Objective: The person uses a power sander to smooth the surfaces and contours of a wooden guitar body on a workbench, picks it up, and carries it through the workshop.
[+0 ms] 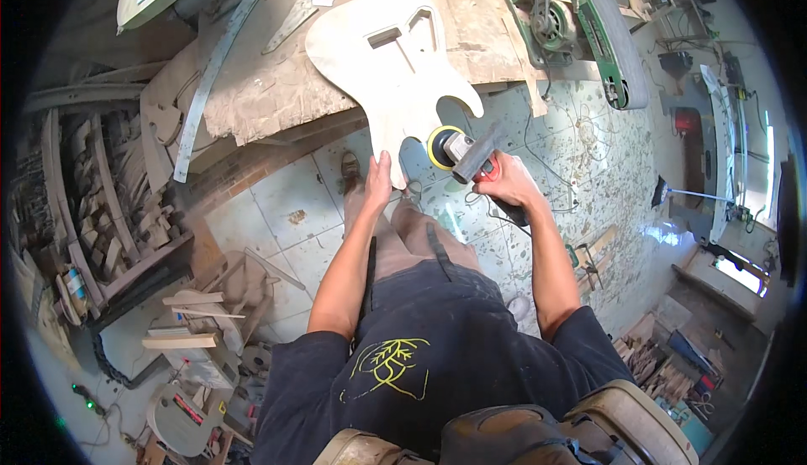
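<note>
At twelve o'clock, a bare-wood guitar body (378,82), pockets (386,38) already cut, smoothing apparently unfinished, is gripped by the left hand (380,182), while a sander (459,149) is grasped by the right hand (513,182) at one o'clock.

Pale guitar body (382,87) is overhanging workbench (252,87); left hand (380,181) is holding its near end, right hand (514,186) gripping yellow-disc sander (458,147).

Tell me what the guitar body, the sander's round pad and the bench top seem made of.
Guitar body: apparently bare wood, pale with no varnish sheen. Round pad: perhaps rubber or foam, judging by its dark back and yellow rim; finish unclear. Bench top: likely rough wood or board, brown, scuffed and ragged-edged.
</note>
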The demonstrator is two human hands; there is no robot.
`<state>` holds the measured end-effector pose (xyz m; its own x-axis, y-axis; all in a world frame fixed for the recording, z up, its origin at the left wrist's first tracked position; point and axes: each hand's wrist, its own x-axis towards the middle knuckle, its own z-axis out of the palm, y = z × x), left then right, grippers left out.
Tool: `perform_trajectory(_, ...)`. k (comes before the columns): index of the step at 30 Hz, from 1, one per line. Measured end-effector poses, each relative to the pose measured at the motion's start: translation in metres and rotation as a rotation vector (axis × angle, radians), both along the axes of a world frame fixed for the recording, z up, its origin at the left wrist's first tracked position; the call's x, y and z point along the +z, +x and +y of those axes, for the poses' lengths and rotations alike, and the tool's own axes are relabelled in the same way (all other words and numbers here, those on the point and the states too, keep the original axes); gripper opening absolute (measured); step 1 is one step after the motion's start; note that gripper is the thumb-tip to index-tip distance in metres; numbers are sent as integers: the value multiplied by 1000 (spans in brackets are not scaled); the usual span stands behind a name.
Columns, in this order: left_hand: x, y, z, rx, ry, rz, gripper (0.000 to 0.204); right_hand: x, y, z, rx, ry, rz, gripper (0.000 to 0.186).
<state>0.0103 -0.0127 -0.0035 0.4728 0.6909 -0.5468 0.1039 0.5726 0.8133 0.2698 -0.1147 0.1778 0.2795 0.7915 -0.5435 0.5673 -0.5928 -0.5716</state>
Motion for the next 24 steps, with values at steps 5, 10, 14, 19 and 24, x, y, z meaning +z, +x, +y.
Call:
perform_trajectory(5, 0, 1, 1, 7, 21, 8, 58, -8, 7, 20, 32, 47, -25, 68)
perform_trajectory(10, 5, 2, 2, 2, 0, -14, 58, -13, 15, 45, 43, 51, -59, 70)
perform_trajectory(14, 5, 1, 2, 16, -11, -56, 62, -11, 16, 60, 72, -9, -94, 70)
perform_trajectory(19, -12, 0, 0, -9, 4, 92, 72, -3, 9, 61, 96, 24, -59, 69)
perform_trajectory(24, -40, -7, -1, -31, 58, 143, 86, -2, 4, 69, 121, 7, -61, 68)
